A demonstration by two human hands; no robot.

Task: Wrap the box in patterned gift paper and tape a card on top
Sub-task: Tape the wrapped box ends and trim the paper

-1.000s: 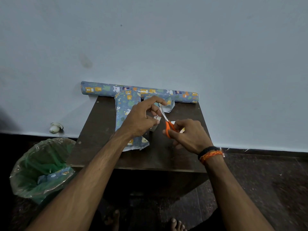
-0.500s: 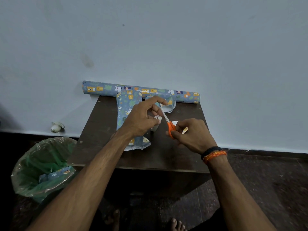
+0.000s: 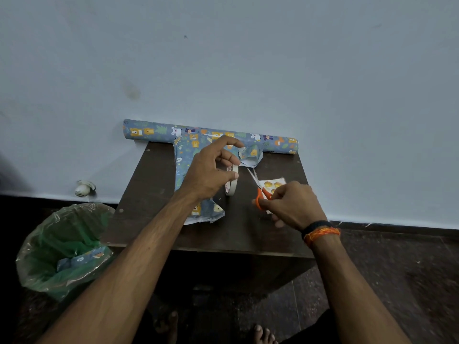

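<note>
I have my left hand [image 3: 211, 171] raised over the middle of the counter [image 3: 238, 229], its fingers curled round the roll of tape [image 3: 231, 181], which I hold on edge so that a strip can come off toward the scissors. Whether a loose strip hangs between thumb and forefinger I cannot tell; it is too thin to show.

My right hand [image 3: 291, 207] grips the orange-handled scissors [image 3: 258, 188], blades parted and pointing up toward the tape. I judge this to be the cutting of a piece of tape, so the blades stand close to the roll and off the surface.

The box [image 3: 188, 167] lies under my left wrist, covered in patterned paper and running from the counter's far edge toward me; its near end looks loosely folded, and I judge it not yet sealed. The card [image 3: 270, 186] with yellow shapes lies just beyond my right hand, partly hidden by it, within reach for later.

The paper roll [image 3: 154, 131] rests along the wall out of the way. A crumpled offcut [image 3: 252, 156] sits beside my left fingertips. A lined bin [image 3: 62, 249] on the floor at the left holds scraps.
</note>
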